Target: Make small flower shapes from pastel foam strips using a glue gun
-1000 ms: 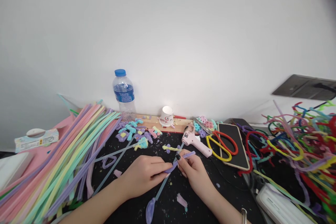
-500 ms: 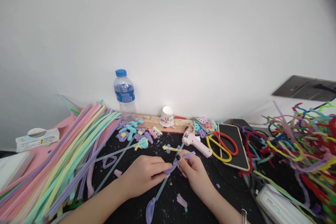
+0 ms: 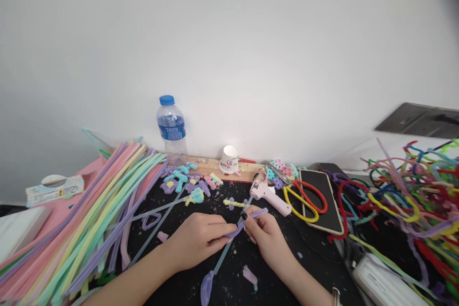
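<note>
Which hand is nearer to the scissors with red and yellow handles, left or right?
Right. The right hand is to the left of the scissors, on the person's side; the left hand is farther left, beyond the right one.

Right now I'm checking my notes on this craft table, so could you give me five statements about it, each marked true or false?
1. The left grip and right grip both hold a purple strip. True.
2. The bottle has a red cap. False: it has a blue cap.
3. The scissors have one red and one yellow handle. True.
4. The glue gun lies left of the bottle. False: it lies to the right.
5. The pastel stems lie at the picture's left. True.
</note>
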Motion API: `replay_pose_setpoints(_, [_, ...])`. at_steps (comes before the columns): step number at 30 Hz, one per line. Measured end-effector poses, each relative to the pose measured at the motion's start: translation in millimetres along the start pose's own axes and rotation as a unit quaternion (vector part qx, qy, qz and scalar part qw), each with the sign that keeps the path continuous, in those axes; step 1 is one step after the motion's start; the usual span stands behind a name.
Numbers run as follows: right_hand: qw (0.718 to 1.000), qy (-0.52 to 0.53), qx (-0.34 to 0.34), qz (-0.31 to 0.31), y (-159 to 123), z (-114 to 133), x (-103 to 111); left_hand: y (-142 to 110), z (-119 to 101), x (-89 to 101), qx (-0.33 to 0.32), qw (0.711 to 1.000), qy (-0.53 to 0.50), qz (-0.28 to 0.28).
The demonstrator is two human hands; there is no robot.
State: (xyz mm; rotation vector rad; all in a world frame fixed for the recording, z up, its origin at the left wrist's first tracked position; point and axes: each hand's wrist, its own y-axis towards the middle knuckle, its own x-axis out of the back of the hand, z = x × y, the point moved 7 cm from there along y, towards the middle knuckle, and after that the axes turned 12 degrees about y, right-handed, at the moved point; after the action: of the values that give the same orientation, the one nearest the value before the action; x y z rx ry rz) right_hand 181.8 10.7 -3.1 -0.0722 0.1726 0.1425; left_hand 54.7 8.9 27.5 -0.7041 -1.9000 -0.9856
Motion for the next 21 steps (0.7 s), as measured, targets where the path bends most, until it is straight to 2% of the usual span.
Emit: replay_pose_setpoints(21, [1.000,-0.003,0.003,0.001,-0.4,0.5,0.3,-0.4,-0.9,-0.4,-0.001,1.000,-0.007,0.003])
